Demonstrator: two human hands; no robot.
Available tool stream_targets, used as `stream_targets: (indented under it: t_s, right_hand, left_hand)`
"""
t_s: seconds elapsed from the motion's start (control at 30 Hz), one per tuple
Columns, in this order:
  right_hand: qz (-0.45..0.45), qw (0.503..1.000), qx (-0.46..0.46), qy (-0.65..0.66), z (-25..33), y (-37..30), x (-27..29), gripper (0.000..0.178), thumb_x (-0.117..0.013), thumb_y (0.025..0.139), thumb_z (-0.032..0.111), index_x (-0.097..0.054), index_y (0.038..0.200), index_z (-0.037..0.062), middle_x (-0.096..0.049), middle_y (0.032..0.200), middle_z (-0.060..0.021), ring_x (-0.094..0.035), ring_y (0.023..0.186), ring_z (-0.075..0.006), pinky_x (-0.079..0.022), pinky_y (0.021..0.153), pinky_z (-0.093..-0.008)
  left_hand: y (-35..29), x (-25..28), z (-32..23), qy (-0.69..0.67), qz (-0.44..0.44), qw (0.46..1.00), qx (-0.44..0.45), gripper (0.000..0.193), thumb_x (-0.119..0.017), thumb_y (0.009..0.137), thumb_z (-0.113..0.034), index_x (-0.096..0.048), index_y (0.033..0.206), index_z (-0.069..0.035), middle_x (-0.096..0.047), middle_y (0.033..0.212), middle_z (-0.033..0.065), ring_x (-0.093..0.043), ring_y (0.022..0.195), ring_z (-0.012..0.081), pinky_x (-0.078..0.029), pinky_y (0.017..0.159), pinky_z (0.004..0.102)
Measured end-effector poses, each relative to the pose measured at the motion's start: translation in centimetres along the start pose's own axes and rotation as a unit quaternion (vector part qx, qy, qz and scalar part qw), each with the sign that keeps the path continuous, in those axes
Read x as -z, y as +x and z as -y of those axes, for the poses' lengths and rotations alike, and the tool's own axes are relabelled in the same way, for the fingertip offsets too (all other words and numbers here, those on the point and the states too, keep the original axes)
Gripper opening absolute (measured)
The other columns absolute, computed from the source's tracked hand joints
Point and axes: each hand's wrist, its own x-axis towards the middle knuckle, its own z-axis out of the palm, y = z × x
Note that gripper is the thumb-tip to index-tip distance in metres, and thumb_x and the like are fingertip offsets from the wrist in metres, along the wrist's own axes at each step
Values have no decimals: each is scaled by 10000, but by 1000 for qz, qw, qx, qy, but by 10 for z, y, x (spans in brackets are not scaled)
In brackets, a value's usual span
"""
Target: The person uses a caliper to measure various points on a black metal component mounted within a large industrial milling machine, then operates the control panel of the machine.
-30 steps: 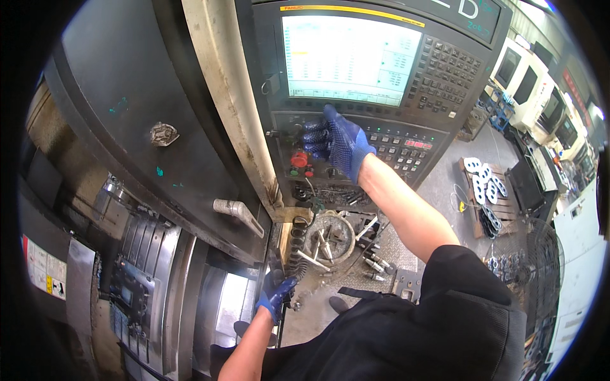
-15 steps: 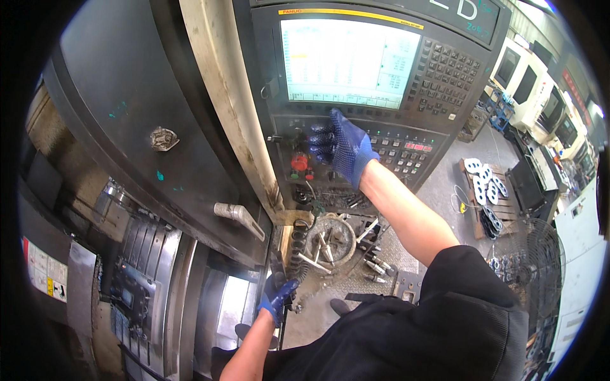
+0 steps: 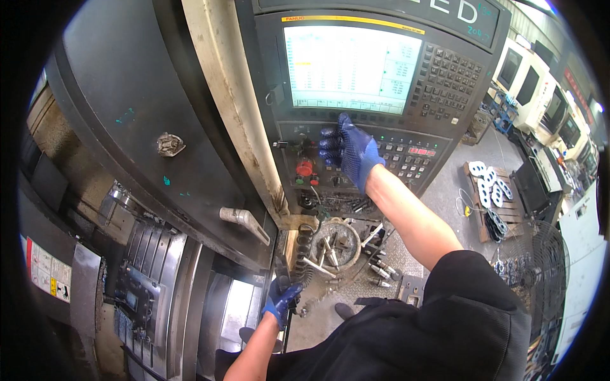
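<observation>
Work at the control panel point(image 3: 419, 130) seems under way, the remainder unclear; I see right hand point(image 3: 358, 152), grip apart, and left hand point(image 3: 281, 303), whose grip I cannot tell.

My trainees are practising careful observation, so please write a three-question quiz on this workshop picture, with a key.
1. Multiple choice: Which of the wearer's hands is in front of the control panel?
A) Left
B) Right
C) Neither

2. True or false: The lit screen is to the left of the keypad.

3. Fill in the blank: The pale plates with holes lie on a wooden ____.

Key:
1. B: the blue-gloved right hand, with its fingers extended.
2. True.
3. Pallet.
</observation>
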Motion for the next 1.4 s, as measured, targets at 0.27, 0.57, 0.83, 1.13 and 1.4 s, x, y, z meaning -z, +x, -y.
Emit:
stream_targets:
  t_s: [0.27,0.57,0.83,1.13,1.4]
  right_hand:
    - [7,1000,-28,6,2,4,1,521,-502,1014,543,-685,960,58,-715,797,-109,-689,657,-253,-544,584,-348]
    - [-20,999,-25,8,6,-13,-7,412,-560,1005,486,-643,948,86,-659,740,-62,-647,633,-229,-526,554,-337]
    - [-13,999,-28,10,-1,-2,-6,479,-500,1015,535,-658,974,85,-696,796,-83,-672,655,-243,-541,584,-360]
    - [-31,999,-35,2,-3,-11,-13,534,-475,1018,560,-675,965,68,-715,805,-93,-692,684,-246,-557,632,-361]
    - [10,996,31,-85,-3,-60,44,515,-577,984,530,-708,899,39,-714,748,-102,-687,620,-217,-528,575,-325]
  left_hand:
    - [-6,2,1,-32,-6,999,-21,455,-804,804,-150,-577,1195,-102,-639,920,15,-625,764,139,-542,666,304]
    - [-2,7,5,-5,2,1000,-3,428,-806,811,-167,-581,1163,-77,-637,879,20,-631,751,139,-546,671,306]
    - [-11,2,1,-36,-13,999,-33,352,-805,823,-155,-591,1094,-93,-639,838,16,-615,669,124,-506,583,274]
    - [-10,2,-4,-22,-7,999,-31,393,-791,820,-160,-585,1148,-92,-633,864,11,-627,725,143,-538,647,291]
    - [13,14,28,-6,-8,999,-32,317,-651,936,-301,-601,1167,-90,-690,901,49,-691,763,189,-602,677,349]
